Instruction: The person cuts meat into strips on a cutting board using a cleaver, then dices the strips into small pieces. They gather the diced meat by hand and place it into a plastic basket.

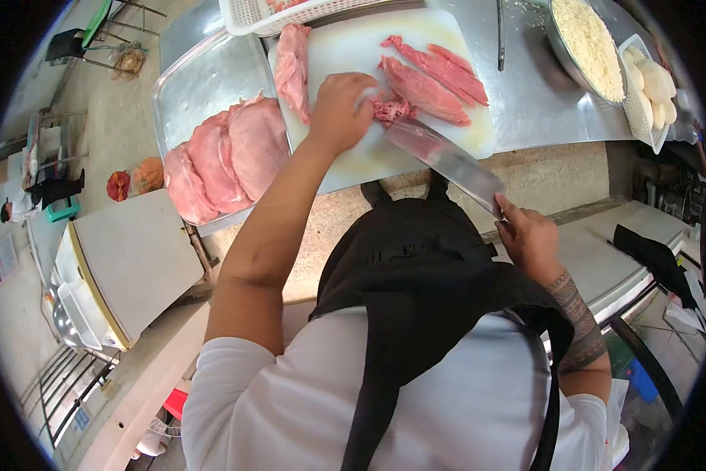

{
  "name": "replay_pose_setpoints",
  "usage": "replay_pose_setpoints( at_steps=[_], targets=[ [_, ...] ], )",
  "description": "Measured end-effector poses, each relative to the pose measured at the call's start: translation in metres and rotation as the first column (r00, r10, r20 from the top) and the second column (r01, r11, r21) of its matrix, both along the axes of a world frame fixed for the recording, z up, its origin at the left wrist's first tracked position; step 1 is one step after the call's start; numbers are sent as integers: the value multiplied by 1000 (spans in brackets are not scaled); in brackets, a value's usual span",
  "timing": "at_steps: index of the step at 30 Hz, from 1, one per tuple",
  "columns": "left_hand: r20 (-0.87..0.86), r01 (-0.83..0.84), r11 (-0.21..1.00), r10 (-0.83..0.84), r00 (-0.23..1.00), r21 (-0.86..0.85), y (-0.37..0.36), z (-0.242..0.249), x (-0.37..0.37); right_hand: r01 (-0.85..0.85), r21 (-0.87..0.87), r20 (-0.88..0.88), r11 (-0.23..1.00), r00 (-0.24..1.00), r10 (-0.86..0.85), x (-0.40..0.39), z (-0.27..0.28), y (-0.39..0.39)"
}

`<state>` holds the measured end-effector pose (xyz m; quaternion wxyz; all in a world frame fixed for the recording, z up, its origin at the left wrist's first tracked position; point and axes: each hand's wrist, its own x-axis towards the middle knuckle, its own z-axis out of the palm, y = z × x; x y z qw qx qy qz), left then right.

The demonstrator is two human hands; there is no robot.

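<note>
Containers and board on a metal worktable. A metal tray (211, 74) is holding broad pink slabs of meat (235, 157) in an overlapping row. A white perforated basket (247, 21) beyond the board is containing pinkish pieces, mostly cut off by the frame edge. A metal bowl (570, 69) at right is holding pale crumbs (590, 47); just beside it, a white basket (648, 138) is carrying pale, rounded pieces (656, 82). On the white cutting board (345, 38), a clump of small meat pieces (394, 108) is lying between a long piece (292, 71) and several strips (427, 88). The left hand (343, 110) is bending its fingers beside the clump; whether they are pinching any cannot be told. The right hand (529, 239) is closing firmly around the handle of a broad knife (451, 166), its blade end lying at the clump.
</note>
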<state>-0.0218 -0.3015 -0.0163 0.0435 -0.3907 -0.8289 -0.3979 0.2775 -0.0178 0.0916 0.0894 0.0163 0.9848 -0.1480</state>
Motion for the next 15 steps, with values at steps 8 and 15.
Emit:
replay_pose_setpoints(
  at_steps=[8,15],
  targets=[
    [-156,162,959,-201,967,-233,14,27,49,-59,8,4,998,998,59,2,22,11],
    [144,123,986,-106,984,-116,20,-10,14,97,-91,37,991,995,-94,20,13,30]
  ],
)
